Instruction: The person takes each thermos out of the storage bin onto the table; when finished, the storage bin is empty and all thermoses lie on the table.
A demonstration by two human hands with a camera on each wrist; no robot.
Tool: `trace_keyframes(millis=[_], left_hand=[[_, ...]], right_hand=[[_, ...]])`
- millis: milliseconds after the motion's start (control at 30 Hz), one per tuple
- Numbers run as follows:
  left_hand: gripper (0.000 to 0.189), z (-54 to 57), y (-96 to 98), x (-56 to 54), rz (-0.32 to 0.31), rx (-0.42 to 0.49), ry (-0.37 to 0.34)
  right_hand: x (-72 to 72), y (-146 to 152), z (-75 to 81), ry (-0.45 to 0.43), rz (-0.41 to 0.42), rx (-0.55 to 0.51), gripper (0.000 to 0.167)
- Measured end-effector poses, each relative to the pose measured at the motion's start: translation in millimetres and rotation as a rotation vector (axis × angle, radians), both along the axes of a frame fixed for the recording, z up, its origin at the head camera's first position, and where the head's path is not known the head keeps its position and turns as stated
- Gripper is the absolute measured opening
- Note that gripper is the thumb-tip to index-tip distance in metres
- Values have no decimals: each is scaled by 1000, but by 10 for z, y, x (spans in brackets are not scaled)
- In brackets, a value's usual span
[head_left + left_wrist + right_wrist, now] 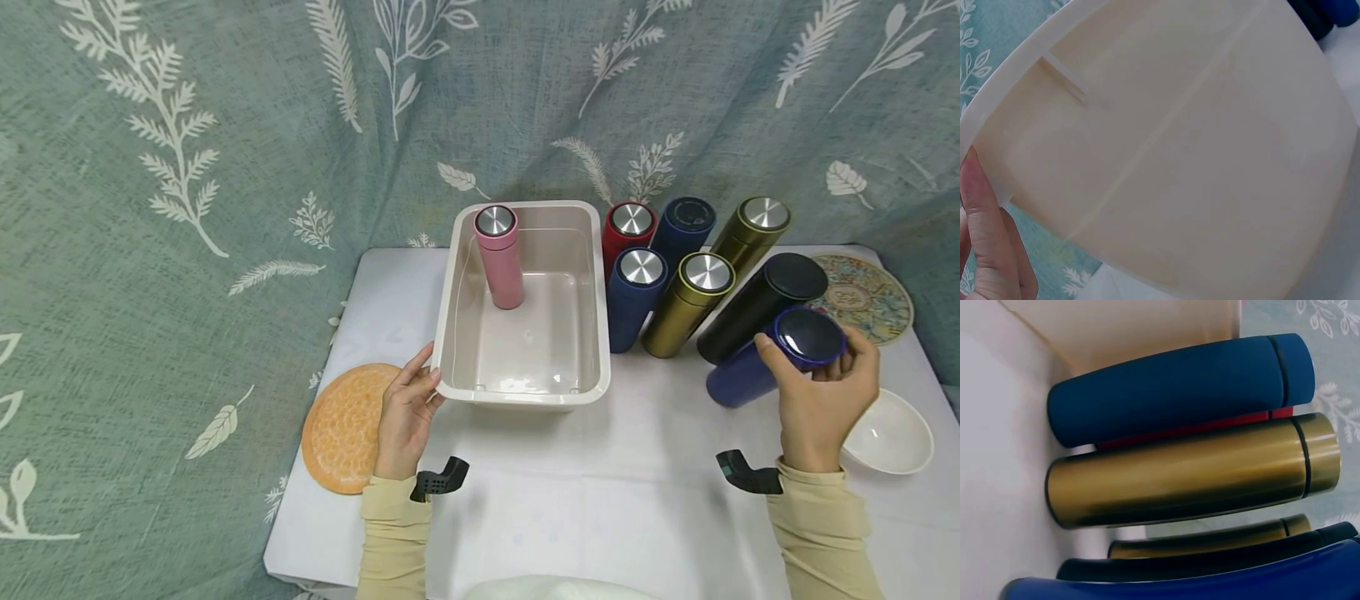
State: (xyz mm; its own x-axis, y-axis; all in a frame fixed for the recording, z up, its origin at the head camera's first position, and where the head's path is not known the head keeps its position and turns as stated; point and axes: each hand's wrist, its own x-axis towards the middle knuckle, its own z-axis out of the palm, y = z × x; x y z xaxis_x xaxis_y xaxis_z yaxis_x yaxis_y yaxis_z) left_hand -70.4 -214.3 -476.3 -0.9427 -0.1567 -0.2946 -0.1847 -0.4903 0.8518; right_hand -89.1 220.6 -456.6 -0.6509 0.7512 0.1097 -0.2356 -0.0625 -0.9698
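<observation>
My right hand (828,408) grips a blue thermos bottle (742,377) around its glossy dark-topped lid, thumb on the left side and fingers partly hidden behind. The bottle leans, its base toward the left. In the right wrist view, the blue bottle (1179,581) runs along the bottom edge. With nearly straight fingers, my left hand (405,417) touches the front left corner of a beige plastic bin (525,396). One finger (982,212) meets the underside of the bin's rim in the left wrist view. A pink thermos (504,271) stands inside the bin, near its back left.
Right of the bin stand a red thermos (617,242), navy thermoses (633,304), gold thermoses (678,321) and a black thermos (753,308). A patterned round mat (873,304) and a white bowl (892,437) lie farther right. An orange round mat (341,433) lies left.
</observation>
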Motion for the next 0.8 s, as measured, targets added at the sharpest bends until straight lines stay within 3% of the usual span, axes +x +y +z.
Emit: trace_keyframes(millis=[200, 467, 667, 800], left_hand=[[55, -3, -6, -5, -2, 3, 14], [52, -13, 21, -13, -7, -11, -2], [51, 8, 21, 0, -1, -4, -7], [52, 31, 21, 5, -2, 2, -8]], right_hand=[[20, 8, -38, -40, 9, 4, 71], [60, 34, -86, -2, -13, -54, 72], [31, 41, -80, 8, -7, 10, 70], [39, 22, -25, -105, -7, 114, 70]])
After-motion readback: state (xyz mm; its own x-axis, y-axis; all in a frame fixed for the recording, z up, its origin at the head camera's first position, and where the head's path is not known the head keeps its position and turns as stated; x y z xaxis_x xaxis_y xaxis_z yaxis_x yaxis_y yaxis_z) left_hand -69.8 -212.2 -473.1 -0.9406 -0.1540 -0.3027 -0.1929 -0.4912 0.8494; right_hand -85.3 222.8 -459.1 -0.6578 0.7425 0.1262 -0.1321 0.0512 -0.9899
